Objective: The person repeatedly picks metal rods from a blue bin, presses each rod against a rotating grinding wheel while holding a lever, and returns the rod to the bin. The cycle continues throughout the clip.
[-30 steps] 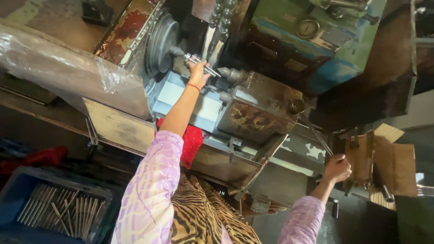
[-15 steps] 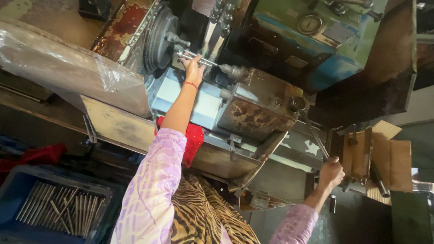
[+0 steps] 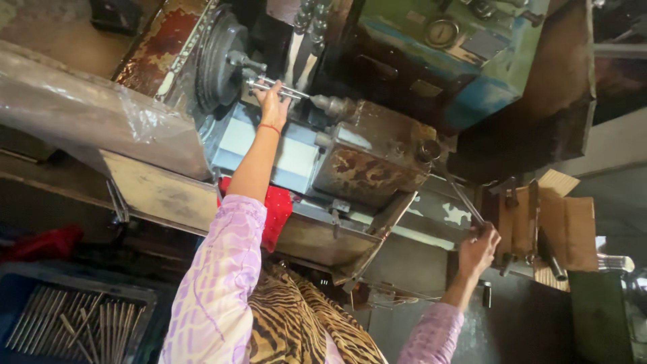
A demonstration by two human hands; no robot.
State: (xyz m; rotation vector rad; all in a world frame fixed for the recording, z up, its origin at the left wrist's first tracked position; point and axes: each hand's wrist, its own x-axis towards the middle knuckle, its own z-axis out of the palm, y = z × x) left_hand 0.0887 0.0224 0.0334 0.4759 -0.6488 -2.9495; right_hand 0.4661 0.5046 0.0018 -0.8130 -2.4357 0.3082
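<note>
The worn, rust-stained grey and blue metal lathe (image 3: 350, 155) fills the view. The right hand (image 3: 477, 251) has slid lower, gripping the long steel lever (image 3: 464, 201). The left hand (image 3: 272, 101) stays closed around the thin shiny steel rod (image 3: 283, 89) at the dark round chuck (image 3: 219, 61).

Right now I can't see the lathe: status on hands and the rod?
Left hand on rod at chuck. Right hand gripping lever. Nothing blocking the rod.
</note>
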